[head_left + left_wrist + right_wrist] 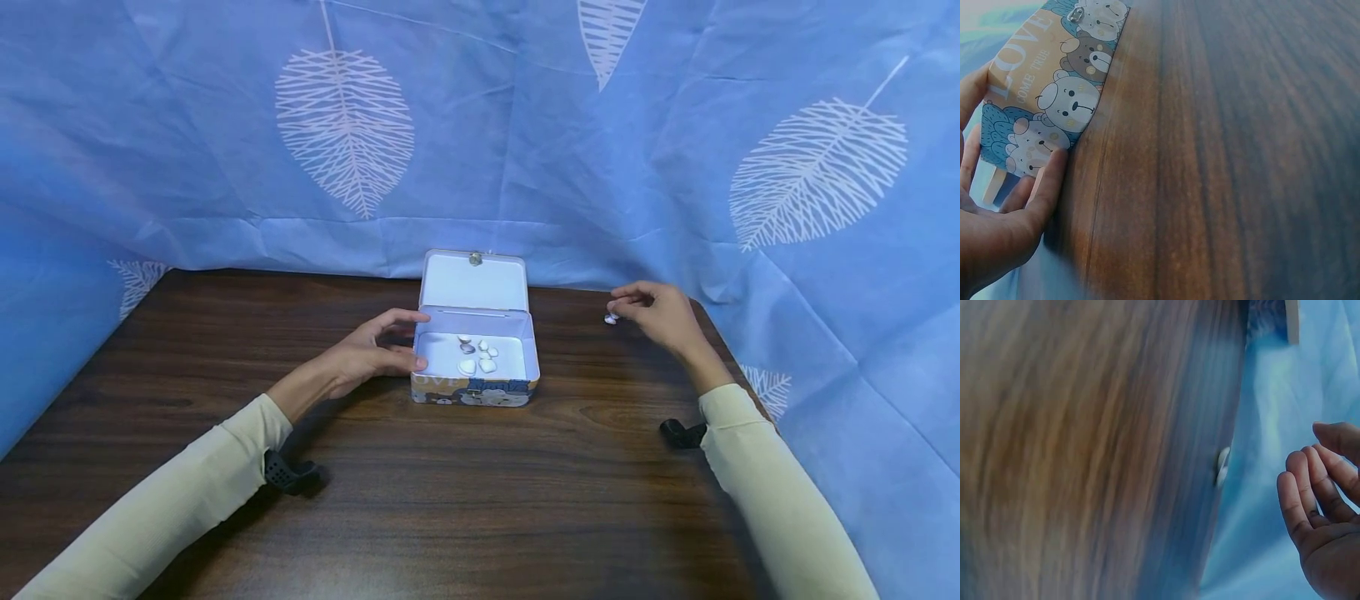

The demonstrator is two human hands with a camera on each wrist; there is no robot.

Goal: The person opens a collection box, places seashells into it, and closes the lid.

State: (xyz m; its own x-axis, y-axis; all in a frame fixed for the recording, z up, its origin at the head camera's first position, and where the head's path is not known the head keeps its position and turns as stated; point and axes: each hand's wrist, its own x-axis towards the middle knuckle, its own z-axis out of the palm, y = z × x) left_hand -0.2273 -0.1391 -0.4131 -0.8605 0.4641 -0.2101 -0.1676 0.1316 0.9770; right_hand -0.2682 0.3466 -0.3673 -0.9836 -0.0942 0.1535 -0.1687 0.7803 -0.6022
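Observation:
A hinged tin box (476,392) stands on the table with its lid (475,283) raised. Inside its white interior lie several small pale seashells (487,365), one of them darker. My left hand (367,354) holds the box at its left side, thumb toward the front corner, fingers further back. The left wrist view shows its printed front (1072,100) with cartoon bears and lettering. Over at the right, my right hand (656,315) hovers by small white shells (611,318). The right wrist view has a shell (1222,465) on the tabletop, apart from the loosely bent fingers (1294,494).
The dark wood-grain table (480,500) reaches back to a blue curtain (495,150) with white leaf prints. Its right edge runs close beside my right hand. A black wrist strap (292,473) sits at my left sleeve, another (682,433) at the right.

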